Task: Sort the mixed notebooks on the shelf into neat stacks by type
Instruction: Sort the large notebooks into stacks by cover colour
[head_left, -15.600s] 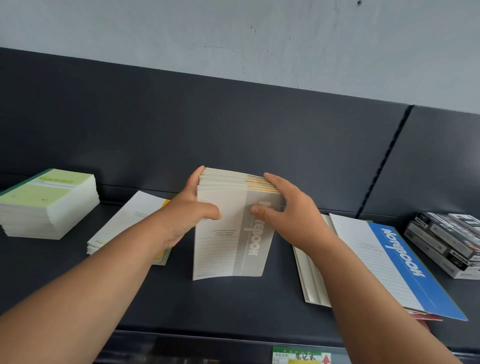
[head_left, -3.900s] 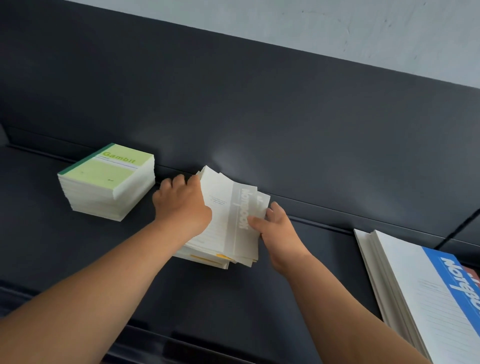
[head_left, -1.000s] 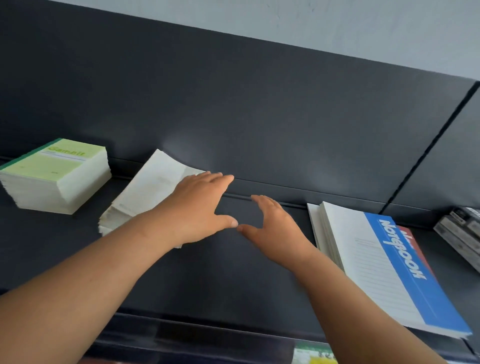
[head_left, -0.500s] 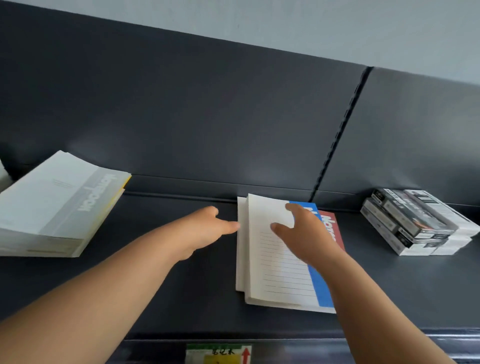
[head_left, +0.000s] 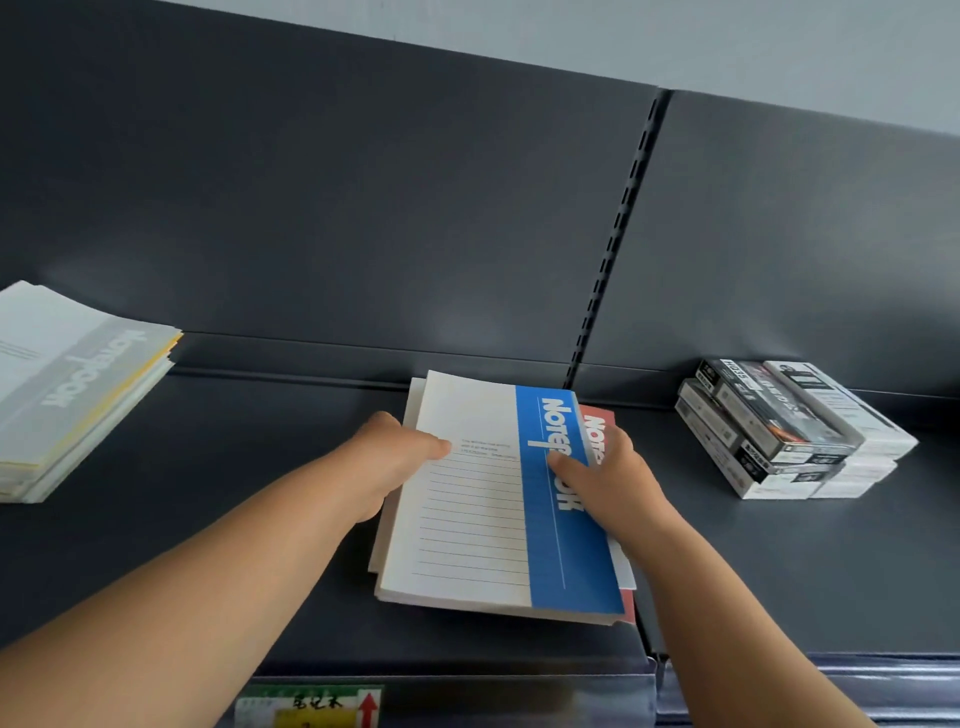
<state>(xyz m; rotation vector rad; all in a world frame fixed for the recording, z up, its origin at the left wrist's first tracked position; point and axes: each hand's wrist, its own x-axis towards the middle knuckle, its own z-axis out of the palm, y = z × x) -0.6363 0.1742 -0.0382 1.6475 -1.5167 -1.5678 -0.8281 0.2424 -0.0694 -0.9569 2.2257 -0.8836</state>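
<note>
Both forearms reach forward over the shelf (head_left: 234, 499) to the blue notebook (head_left: 467, 525), which lies flat on top of a small pile near the shelf's middle. The left hand (head_left: 387, 462) pinches its left edge, thumb flat on the cover and fingers tucked out of sight beneath. The right hand (head_left: 610, 480) sets its thumb on the blue band and bends its fingers over the right edge, above the red notebook (head_left: 597, 422) lying under it. Bare shelf lies left of the blue notebook as far as the grey notebooks (head_left: 78, 389). To its right, stacked boxes (head_left: 789, 431) sit well apart.
</note>
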